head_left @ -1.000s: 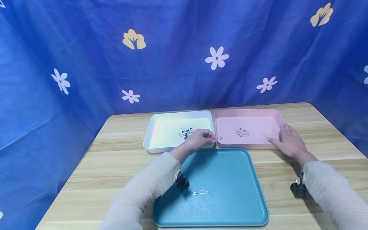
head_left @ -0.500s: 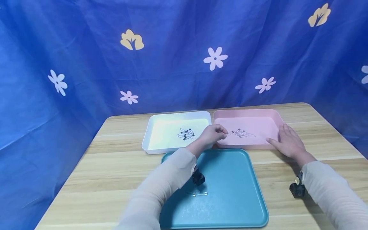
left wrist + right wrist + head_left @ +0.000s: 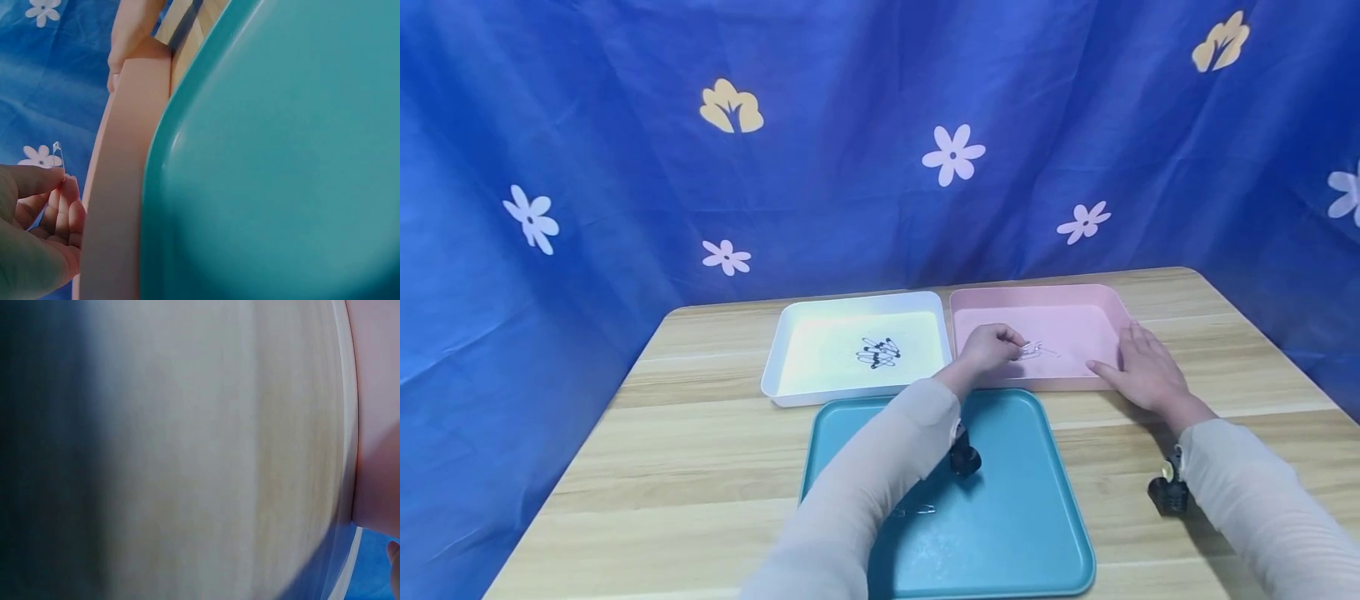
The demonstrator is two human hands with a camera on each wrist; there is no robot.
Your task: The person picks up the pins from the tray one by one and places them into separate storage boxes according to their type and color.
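Note:
My left hand (image 3: 991, 350) reaches over the front of the pink tray (image 3: 1075, 385), with thumb and fingertips pinching a safety pin (image 3: 59, 156). The pin's silvery end sticks up past the fingertips in the left wrist view. Just beyond these fingers, a few safety pins (image 3: 1037, 350) lie on the pink tray's floor, partly hidden by the hand. My right hand (image 3: 1146, 371) rests on the tray's right front corner, fingers extended along the rim and thumb at the front edge. In the right wrist view only a fingertip of it shows at the edge.
Left of the pink tray, a white tray (image 3: 786, 354) holds a pile of black-ended safety pins (image 3: 877, 353). A teal tray (image 3: 1000, 533) lies nearer, with silver safety pins (image 3: 917, 510) partly behind the left sleeve. Behind the wooden table (image 3: 647, 433) hangs a blue curtain (image 3: 850, 183).
My left hand has moved right, from between the white and pink trays to the pins in the pink tray, carrying its pin. The right hand keeps its place on the rim.

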